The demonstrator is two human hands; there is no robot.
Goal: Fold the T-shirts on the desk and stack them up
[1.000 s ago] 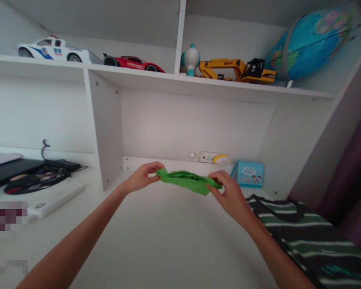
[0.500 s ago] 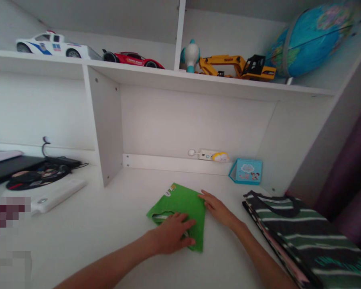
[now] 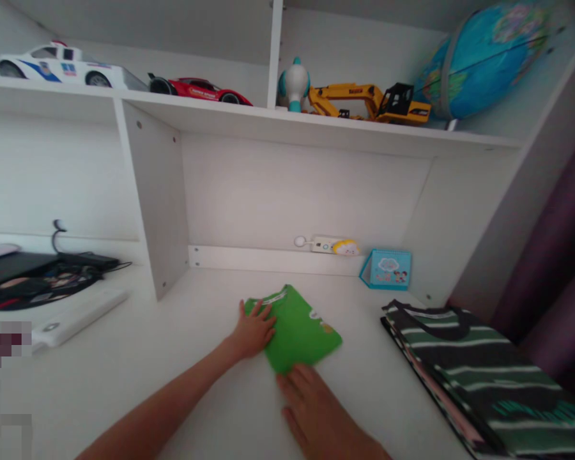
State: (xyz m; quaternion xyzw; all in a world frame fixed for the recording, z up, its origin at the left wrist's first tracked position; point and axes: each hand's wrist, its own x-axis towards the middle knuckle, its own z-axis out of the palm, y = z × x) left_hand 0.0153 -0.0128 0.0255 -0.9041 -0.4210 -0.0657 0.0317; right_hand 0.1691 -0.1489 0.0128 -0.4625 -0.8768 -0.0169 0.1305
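A small folded green garment (image 3: 298, 329) lies flat on the white desk (image 3: 182, 358) in front of me. My left hand (image 3: 252, 331) rests on its left edge with fingers stretched out flat. My right hand (image 3: 311, 409) lies open on the desk at the garment's near corner, fingertips touching the cloth. Neither hand grips anything.
A stack of folded striped green-and-dark clothes (image 3: 479, 370) lies at the right. A small blue box (image 3: 386, 269) and a power strip (image 3: 328, 245) sit by the back wall. A laptop and cables (image 3: 43, 281) are at the left. Toy cars, a yellow excavator (image 3: 368, 102) and a globe (image 3: 489, 61) stand on the shelf above.
The green garment was held up between both hands, then laid down and folded. It now lies turned, with my left hand on its left edge and my right hand at its near corner.
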